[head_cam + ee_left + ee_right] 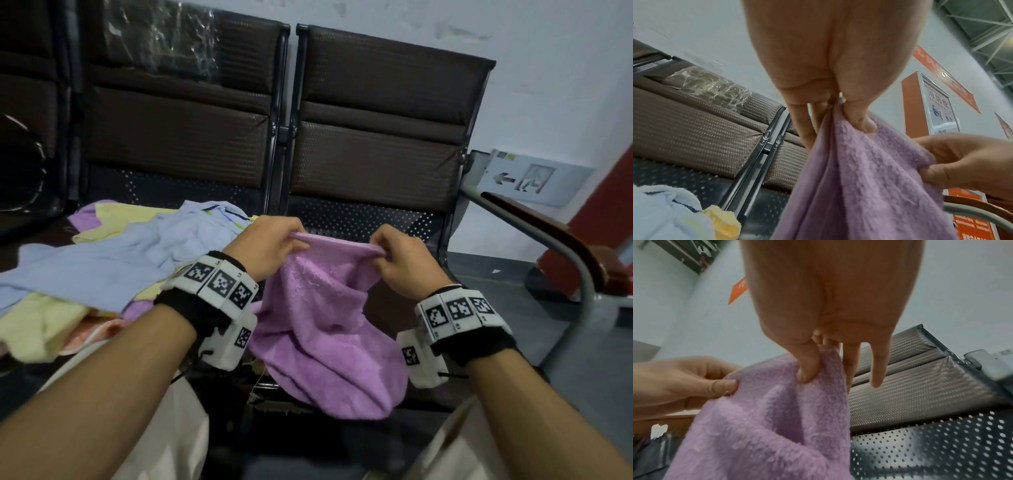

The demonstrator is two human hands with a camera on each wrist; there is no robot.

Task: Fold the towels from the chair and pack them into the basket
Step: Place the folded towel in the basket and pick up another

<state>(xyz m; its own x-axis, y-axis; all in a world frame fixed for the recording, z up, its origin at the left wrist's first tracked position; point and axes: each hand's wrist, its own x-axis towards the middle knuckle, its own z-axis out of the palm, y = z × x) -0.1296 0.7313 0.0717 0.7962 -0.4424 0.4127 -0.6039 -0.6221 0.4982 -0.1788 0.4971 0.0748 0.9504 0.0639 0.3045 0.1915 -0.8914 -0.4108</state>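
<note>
A purple towel (318,325) hangs in front of me over the right chair seat (363,219). My left hand (270,246) pinches its top edge at the left end, thumb against fingers (857,120). At the right end of that edge, my right hand (400,260) pinches it too, the thumb pressing into the pile (807,368). The edge is stretched between both hands and the rest droops down in loose folds (766,426). A heap of towels, light blue (113,260), yellow (37,325) and purple, lies on the left chair seat. No basket is in view.
The chairs are a row of brown padded seats with perforated metal (164,195). A curved metal and wood armrest (555,240) runs at the right. My knees in light trousers (164,428) are below the towel. A white wall with an exit sign (527,178) is behind.
</note>
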